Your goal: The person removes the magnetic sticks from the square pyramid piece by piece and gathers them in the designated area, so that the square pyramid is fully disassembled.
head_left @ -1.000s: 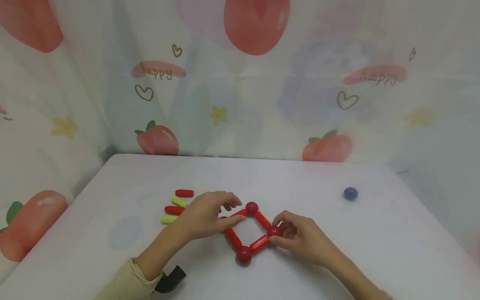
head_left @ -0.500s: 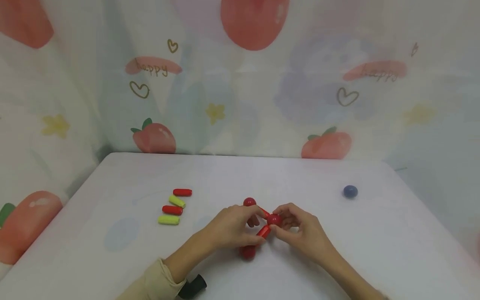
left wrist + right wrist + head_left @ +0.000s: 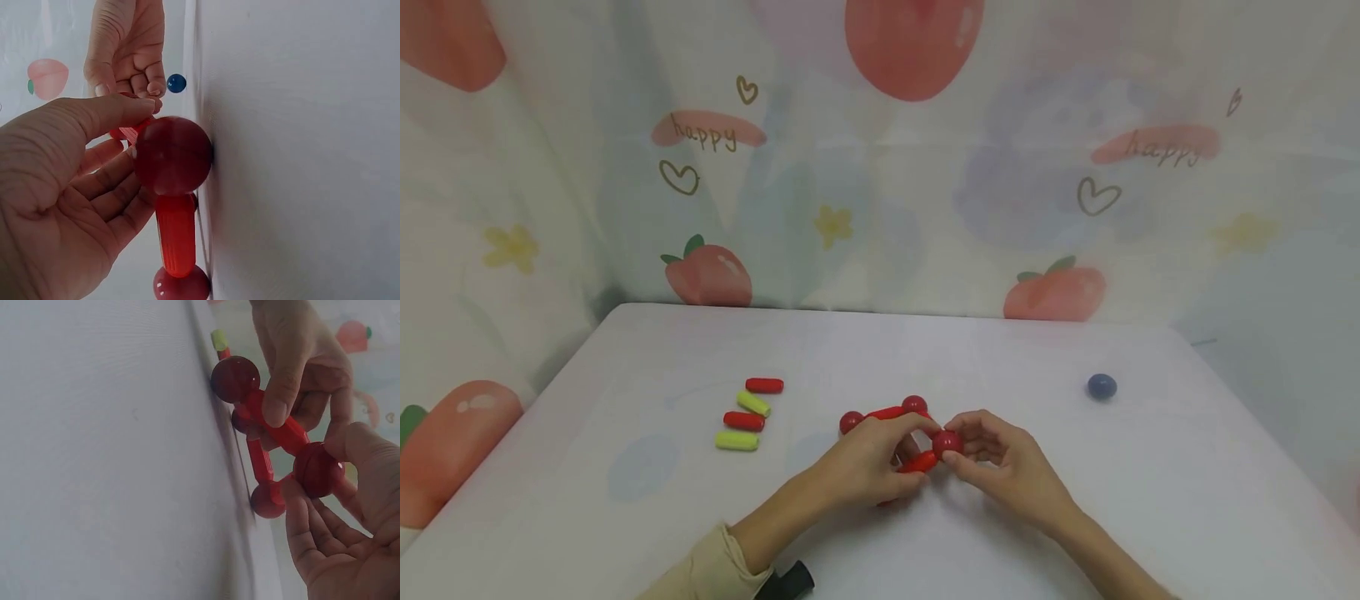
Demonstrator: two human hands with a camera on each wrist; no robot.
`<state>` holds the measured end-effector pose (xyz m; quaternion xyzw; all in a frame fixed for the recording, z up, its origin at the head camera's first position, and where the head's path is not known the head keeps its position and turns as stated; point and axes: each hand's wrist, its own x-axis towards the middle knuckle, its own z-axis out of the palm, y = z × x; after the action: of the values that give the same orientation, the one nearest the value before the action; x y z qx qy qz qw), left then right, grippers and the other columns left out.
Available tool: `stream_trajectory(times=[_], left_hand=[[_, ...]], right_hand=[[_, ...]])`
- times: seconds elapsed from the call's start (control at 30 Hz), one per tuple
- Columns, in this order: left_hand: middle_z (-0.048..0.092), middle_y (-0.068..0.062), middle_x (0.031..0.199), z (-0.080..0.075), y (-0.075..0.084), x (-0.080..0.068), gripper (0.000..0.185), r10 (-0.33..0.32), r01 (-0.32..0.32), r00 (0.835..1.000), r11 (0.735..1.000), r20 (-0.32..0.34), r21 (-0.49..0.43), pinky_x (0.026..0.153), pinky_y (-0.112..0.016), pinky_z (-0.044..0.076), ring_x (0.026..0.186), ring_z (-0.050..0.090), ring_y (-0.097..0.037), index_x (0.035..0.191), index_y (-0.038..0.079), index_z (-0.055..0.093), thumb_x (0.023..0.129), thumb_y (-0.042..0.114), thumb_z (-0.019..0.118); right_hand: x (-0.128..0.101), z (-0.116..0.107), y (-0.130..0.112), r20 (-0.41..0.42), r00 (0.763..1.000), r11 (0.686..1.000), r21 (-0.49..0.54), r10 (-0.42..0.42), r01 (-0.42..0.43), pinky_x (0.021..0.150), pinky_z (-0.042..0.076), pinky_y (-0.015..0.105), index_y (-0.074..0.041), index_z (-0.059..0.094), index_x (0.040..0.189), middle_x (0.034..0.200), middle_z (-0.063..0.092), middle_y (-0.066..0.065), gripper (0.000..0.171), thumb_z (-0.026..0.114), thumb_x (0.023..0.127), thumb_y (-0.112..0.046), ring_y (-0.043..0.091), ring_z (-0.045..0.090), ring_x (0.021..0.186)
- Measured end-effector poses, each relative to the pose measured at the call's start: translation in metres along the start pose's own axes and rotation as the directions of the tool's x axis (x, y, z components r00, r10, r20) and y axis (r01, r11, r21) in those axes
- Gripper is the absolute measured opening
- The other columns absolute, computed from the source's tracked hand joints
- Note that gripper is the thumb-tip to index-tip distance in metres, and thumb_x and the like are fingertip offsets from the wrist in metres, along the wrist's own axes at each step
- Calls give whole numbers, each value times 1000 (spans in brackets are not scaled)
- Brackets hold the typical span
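A square frame of red rods and red balls stands tilted up on the white table, with two balls at its far side. My left hand pinches the near red rod, which shows as a red rod in the right wrist view. My right hand pinches the corner red ball, seen in the right wrist view as a red ball. In the left wrist view another red ball of the frame touches the table, with a rod below it.
Several loose rods lie to the left: two red rods and two yellow-green rods. A blue ball sits alone at the right. A printed curtain closes off the back and sides.
My left hand moved right from the frame's left corner to the near rod. The frame, flat on the table a second ago, is now tipped up between both hands.
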<state>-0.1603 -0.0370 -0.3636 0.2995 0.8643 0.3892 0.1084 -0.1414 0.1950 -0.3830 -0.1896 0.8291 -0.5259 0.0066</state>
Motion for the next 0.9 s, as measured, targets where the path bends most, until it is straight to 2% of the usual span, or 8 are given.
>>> stream_trajectory(times=[0.23, 0.4, 0.6, 0.73, 0.9], left_hand=[[68, 10, 89, 0, 0, -1, 49, 11, -11, 1000, 1000, -14, -25, 69, -16, 54, 78, 61, 0, 128, 18, 64, 84, 11, 84], [68, 11, 87, 0, -1, 0, 47, 18, -18, 1000, 1000, -17, -15, 73, -15, 53, 78, 61, 1, 126, 18, 64, 84, 10, 84], [69, 10, 86, 1, -2, 1, 39, 33, -33, 999, 999, -15, 12, 74, -16, 53, 78, 61, -1, 121, 15, 67, 85, 10, 83], [70, 10, 88, 1, -2, 1, 34, 31, -31, 999, 999, -10, 29, 77, -16, 53, 81, 61, -1, 116, 14, 69, 85, 12, 83], [71, 9, 93, 2, -2, 1, 28, 49, -49, 999, 998, -2, 27, 82, -16, 53, 85, 61, 0, 110, 13, 72, 85, 11, 84]], right_hand=[[2, -4, 3, 94, 992, 990, 106, 88, -97, 80, 60, 30, -7, 63, 124, 111, 70, 12, 31, 72, 96, -18, 26, 72, 93], [3, -7, 3, 160, 972, 965, 170, 174, -200, 86, 58, 28, -4, 60, 130, 117, 69, 15, 36, 66, 101, -23, 24, 72, 102], [3, -12, 2, 240, 945, 934, 224, 223, -278, 90, 56, 27, 2, 58, 134, 120, 69, 14, 39, 55, 106, -26, 24, 69, 104], [3, -13, 2, 280, 927, 904, 275, 251, -327, 87, 56, 27, 7, 56, 135, 111, 70, 13, 46, 51, 108, -29, 22, 67, 97], [3, -14, 3, 332, 894, 845, 341, 302, -412, 85, 56, 24, 9, 55, 135, 106, 68, 10, 49, 48, 109, -32, 19, 65, 93]])
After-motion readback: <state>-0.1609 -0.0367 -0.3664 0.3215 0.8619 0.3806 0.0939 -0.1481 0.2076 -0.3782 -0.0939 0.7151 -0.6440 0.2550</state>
